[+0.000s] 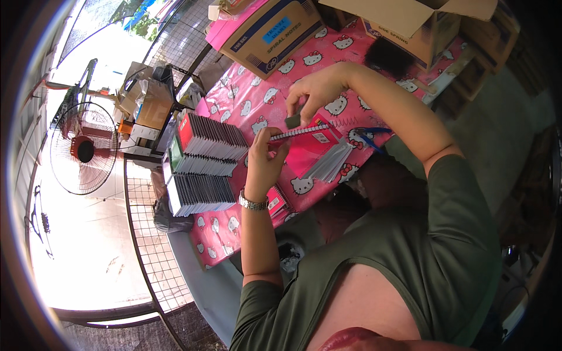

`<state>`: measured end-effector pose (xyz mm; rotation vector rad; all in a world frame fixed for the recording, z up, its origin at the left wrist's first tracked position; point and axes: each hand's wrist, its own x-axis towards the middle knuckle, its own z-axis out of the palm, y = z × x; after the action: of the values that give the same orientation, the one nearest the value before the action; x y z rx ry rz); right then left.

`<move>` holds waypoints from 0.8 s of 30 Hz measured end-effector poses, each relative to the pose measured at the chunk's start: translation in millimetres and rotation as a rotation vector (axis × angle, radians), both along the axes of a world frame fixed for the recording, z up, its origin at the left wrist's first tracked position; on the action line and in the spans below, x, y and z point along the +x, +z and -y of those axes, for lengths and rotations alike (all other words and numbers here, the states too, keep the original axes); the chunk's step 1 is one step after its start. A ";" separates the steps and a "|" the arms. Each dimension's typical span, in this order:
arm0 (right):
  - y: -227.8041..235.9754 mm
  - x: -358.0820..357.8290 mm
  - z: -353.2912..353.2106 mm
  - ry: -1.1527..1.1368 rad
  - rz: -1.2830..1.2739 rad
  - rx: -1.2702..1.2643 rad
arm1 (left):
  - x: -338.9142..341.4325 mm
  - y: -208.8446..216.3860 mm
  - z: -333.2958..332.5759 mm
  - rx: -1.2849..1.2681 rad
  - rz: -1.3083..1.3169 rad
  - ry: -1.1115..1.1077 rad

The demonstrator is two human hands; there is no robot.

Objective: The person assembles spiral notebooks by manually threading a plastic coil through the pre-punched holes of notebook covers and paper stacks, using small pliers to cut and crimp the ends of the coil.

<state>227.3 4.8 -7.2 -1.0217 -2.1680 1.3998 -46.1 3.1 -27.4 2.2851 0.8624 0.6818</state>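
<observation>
A red spiral notebook [314,157] lies tilted on the table, its white pages fanned out at the near right edge. My left hand [266,158] pinches the left end of its bound edge, where a row of coil loops [298,132] runs along the top. Above that edge, my right hand [319,92] bends down with its fingers closed on a small dark block [293,121]. A loose thin coil [345,121] sticks out beyond the notebook's right end. Close by lies a blue-handled hand tool [372,137], its jaws not clear to me.
Stacked spiral notebooks [206,194] line the table's left side. Another red notebook [278,202] lies below my left wrist. Cardboard boxes [269,41] [410,38] stand at the back, near a black bristly clump [387,57]. A fan [85,149] stands far left. Pink patterned cloth [219,234] covers the table.
</observation>
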 end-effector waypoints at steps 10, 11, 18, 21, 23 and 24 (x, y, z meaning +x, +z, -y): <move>-221.6 59.4 4.8 -0.940 0.755 0.273 | 4.7 -4.1 -0.8 -0.306 0.362 0.072; -237.7 56.9 16.3 -0.989 0.646 0.265 | 3.0 -7.7 -0.4 -0.336 0.374 0.096; -255.7 2.9 137.7 -0.973 0.641 0.664 | 5.8 -16.4 24.8 -0.185 0.381 0.267; -248.2 5.4 157.5 -0.881 0.659 0.460 | 14.9 -18.8 25.1 -0.114 0.373 0.297; -235.8 8.7 158.2 -1.010 0.434 0.414 | 9.5 -25.6 13.0 -0.268 0.329 0.291; -230.5 5.0 157.8 -1.125 0.228 0.453 | 6.2 -31.0 11.2 -0.295 0.327 0.298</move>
<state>232.3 -153.1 -237.7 -1.8035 -1.4145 0.2691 -39.9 -8.1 -58.4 1.7411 1.0713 0.9572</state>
